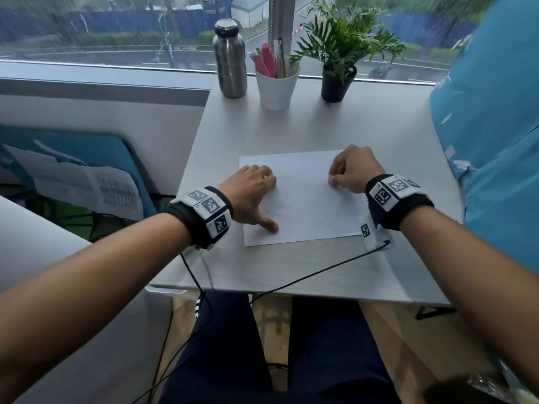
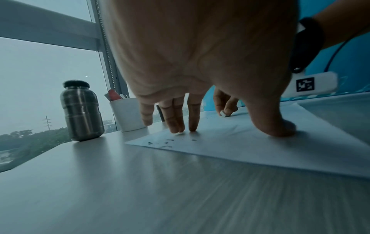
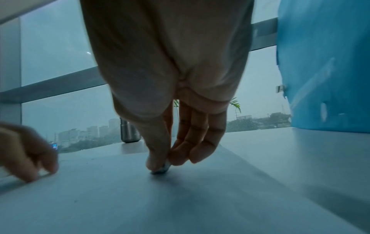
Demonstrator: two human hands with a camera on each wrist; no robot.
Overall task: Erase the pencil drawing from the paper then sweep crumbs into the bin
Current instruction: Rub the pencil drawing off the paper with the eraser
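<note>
on smooth flat paper [image 1: 306, 199] | left grip [image 1: 250, 193] wide, pressing | right grip [image 1: 353, 170] pinching small white eraser [image 2: 222, 113] (blocky)

We see a pale grey table [image 1: 364, 135] set against the window, its wood-grain top bearing 1 white sheet of paper [image 1: 306, 211] lying flat near the front edge. Along the far edge stand 3 things in a row, apart from one another: a steel bottle [image 1: 230, 61] with a dark cap, a white cup [image 1: 276, 90] of pens, and a small potted plant [image 1: 338, 83] in a black pot. A few dark eraser crumbs [image 2: 166, 143] sit on the paper's left corner.
</note>
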